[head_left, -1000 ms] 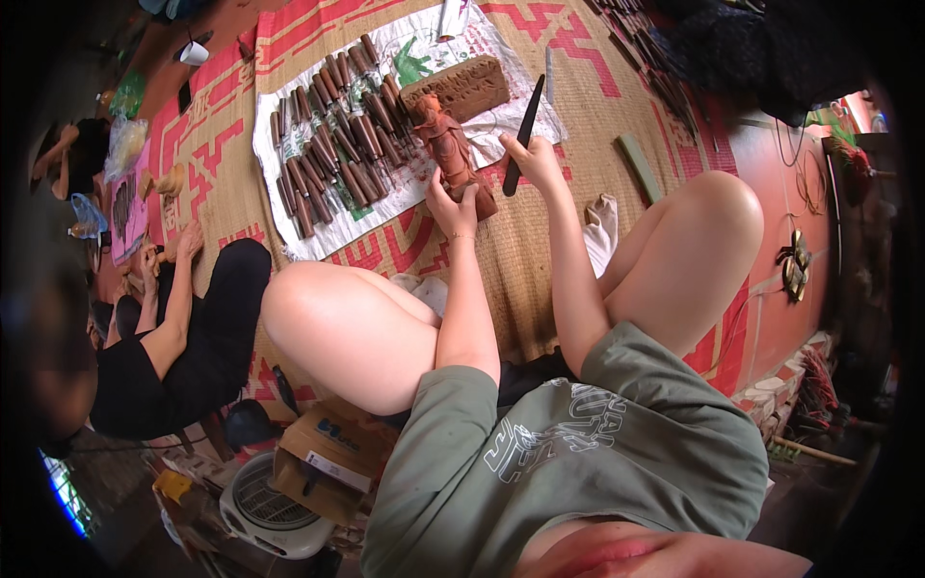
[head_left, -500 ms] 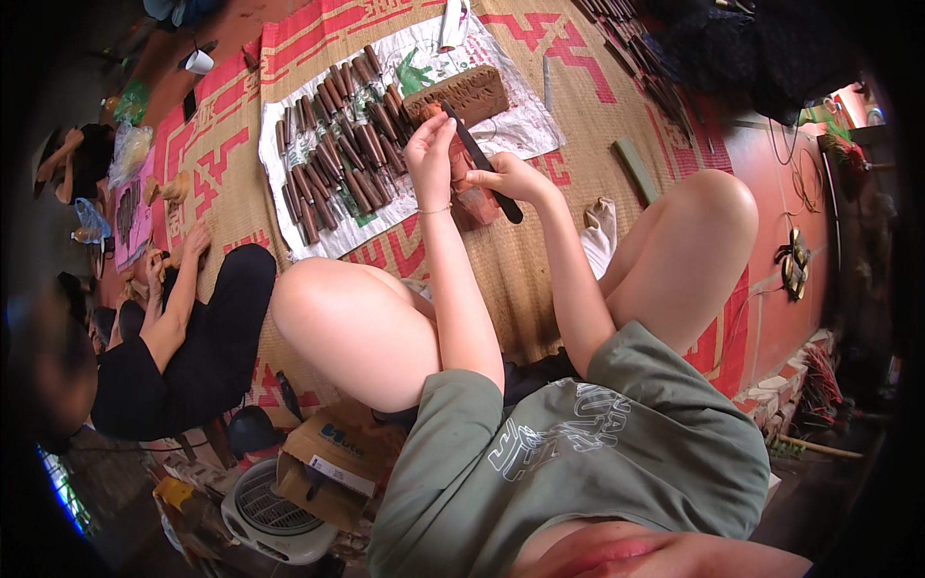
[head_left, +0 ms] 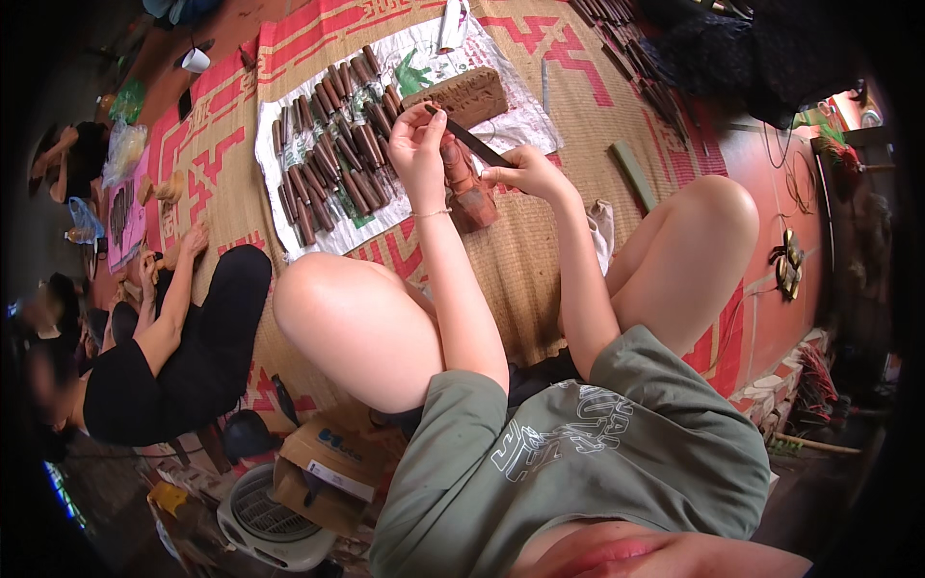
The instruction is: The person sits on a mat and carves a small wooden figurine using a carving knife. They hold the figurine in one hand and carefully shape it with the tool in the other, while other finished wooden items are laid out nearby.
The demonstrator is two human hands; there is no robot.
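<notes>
A long, dark, flat strip-like tool slants between my two hands above the mat; its exact kind I cannot make out. Its far end is pinched in the fingers of my left hand. My right hand is closed around the near end. Just below the tool is a reddish-brown carved wooden piece, partly hidden by my left hand. Beyond my hands lies a brown block with a rough, carved surface. Several wood-handled carving tools lie in rows to the left on a white sheet.
A patterned straw mat spreads beneath everything. On the right lie a greenish bar and a pale cloth. Another person sits at the left, hands near a wooden piece. A cardboard box stands behind me at lower left.
The dark tool has shifted up and left, and less of it shows past my right hand. My left hand has moved slightly left, uncovering more of the reddish carved piece.
</notes>
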